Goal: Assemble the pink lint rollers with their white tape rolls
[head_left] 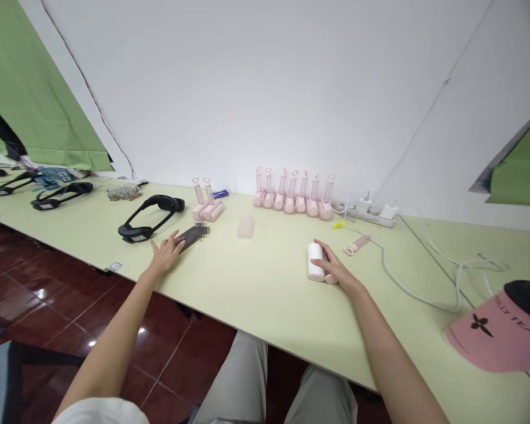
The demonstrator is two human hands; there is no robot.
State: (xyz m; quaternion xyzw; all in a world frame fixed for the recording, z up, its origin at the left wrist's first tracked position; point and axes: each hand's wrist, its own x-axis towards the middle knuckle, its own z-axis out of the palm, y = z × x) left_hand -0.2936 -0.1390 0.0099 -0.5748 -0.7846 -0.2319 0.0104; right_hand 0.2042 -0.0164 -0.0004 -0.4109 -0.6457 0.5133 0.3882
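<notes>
My left hand (164,254) lies with its fingers spread, the fingertips touching the near end of a dark phone (188,237), whose far end is blurred out. My right hand (337,272) grips a white cylinder (315,262) standing on the table. Beside it a pale pink cylindrical part (330,278) shows partly under my palm. To the right lies a small clear pink tube with a loop (357,245). A translucent pink block (245,226) rests between my hands, farther back.
Along the wall stands a row of several pink cylinders with looped tubes (290,204), and a smaller group (208,209) left of it. A black headset (150,219) sits left. A power strip (365,216), white cable (400,287) and pink cup (501,330) are at right.
</notes>
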